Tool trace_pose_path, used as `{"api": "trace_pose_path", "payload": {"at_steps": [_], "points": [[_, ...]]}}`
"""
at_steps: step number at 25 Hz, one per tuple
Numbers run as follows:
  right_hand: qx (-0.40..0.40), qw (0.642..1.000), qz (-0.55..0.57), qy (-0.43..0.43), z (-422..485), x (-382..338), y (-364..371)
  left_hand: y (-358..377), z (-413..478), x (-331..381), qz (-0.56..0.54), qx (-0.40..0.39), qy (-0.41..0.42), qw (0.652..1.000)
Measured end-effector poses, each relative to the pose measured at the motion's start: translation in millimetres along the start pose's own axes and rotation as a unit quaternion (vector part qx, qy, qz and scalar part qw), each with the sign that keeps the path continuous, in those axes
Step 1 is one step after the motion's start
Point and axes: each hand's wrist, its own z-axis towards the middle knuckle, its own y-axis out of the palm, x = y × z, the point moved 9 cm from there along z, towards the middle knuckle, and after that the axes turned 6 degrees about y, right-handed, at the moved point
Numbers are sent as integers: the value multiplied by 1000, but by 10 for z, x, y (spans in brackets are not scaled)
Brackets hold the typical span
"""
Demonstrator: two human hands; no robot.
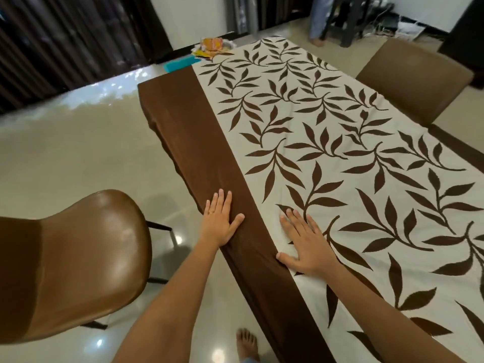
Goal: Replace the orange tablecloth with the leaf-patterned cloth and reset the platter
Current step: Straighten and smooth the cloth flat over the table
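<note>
Slippage is the risk here: the left hand (221, 222) and right hand (303, 244) both lie open and flat, gripping nothing, so a hard smoothing push could likely drag the leaf-patterned cloth (327, 142) off square or bunch its dark brown border at the tabletop edge. That cloth, cream with brown leaf sprays, already covers the tabletop and lies mostly smooth, the border draping over the near side. No platter is clearly visible; orange items (212, 44) sit at the far corner.
</note>
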Motion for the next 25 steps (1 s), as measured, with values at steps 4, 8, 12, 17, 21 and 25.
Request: {"api": "trace_pose_path", "payload": {"at_steps": [4,8,12,17,21,25], "points": [[120,979,87,140,273,-130,-283,18,-175,-57,-11,25,-15,1000],[81,972,126,180,1052,-534,-264,-41,-320,-54,5,40,-11,999],[-23,984,-8,177,1379,-710,38,-215,-327,-85,-1,78,23,997],[7,985,-23,174,1307,-795,59,-615,364,-270,-42,128,96,986],[70,971,71,218,1909,-914,-146,-773,1263,-695,14,56,119,991],[24,975,99,195,2645,-1023,-47,-675,1515,-1156,8,19,98,995]]}}
